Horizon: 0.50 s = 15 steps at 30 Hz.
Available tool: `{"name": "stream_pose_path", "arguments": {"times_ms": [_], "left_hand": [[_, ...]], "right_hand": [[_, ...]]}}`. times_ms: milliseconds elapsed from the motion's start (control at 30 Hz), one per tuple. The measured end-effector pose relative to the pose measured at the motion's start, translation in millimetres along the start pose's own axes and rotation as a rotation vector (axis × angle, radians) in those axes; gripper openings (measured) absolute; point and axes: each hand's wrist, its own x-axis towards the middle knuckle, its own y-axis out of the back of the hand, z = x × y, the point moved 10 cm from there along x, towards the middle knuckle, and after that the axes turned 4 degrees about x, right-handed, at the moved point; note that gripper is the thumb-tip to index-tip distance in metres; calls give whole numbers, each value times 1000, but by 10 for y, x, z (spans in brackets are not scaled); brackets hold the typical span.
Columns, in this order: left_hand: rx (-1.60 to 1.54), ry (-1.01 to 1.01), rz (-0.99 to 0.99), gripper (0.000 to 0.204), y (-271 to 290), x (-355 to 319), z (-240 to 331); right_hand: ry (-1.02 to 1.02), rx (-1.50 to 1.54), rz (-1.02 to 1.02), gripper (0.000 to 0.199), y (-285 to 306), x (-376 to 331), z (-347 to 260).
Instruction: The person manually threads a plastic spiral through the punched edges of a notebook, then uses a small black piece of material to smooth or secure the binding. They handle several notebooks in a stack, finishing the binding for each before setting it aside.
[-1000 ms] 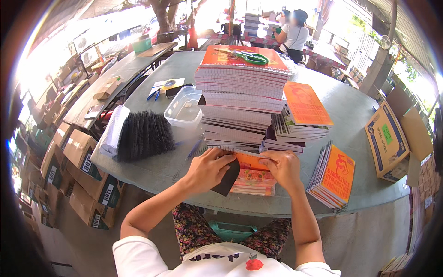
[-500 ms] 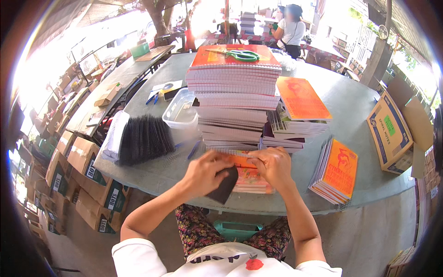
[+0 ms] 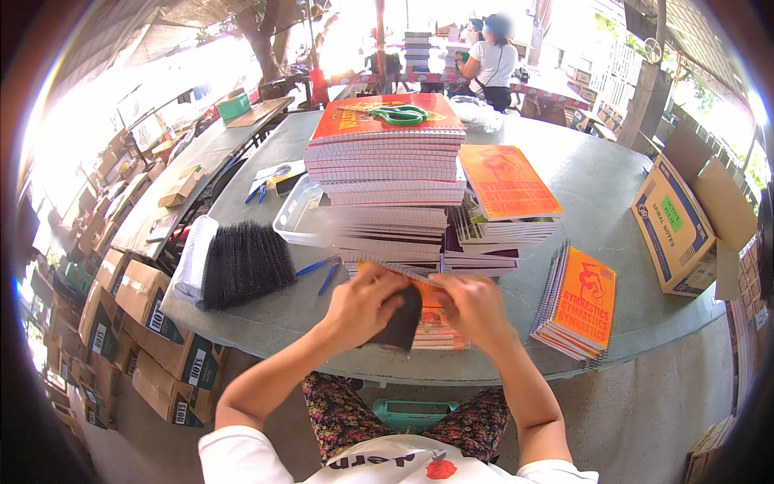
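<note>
At the table's near edge, my left hand (image 3: pixel 359 305) is closed on the top edge of a notebook, beside a dark sheet (image 3: pixel 401 324) that hangs down from its fingers. My right hand (image 3: pixel 474 306) pinches the same edge a little further right, fingers bent. Between and below the hands show orange, patterned notebook covers (image 3: pixel 442 332). My fingers hide most of the bound edge. Right behind them rises a tall stack of spiral notebooks (image 3: pixel 383 169), topped by green-handled scissors (image 3: pixel 399 114).
Left of the stack are a clear plastic tub (image 3: pixel 294 226), blue-handled tools (image 3: pixel 326 274) and a bundle of black spiral coils (image 3: pixel 248 266). More notebooks (image 3: pixel 512 189) lie to the right, with a small pile (image 3: pixel 576 302) and an open carton (image 3: pixel 677 230) beyond. A person (image 3: pixel 492 64) stands far back.
The dark sheet has swung from slanting to hanging more upright beside the left hand. Both hands keep hold of the notebook's edge. The whole view has shifted slightly.
</note>
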Motion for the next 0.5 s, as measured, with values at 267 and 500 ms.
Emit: {"name": "stream_pose_path", "arguments": {"times_ms": [267,500], "left_hand": [[-85,56,-31,20,-128,58,38],[-42,6,-71,17,-216,34,76]], "right_hand": [[-570,1114,51,19,-261,-540,933],[-526,1350,237,18,-445,-553,869]]}}
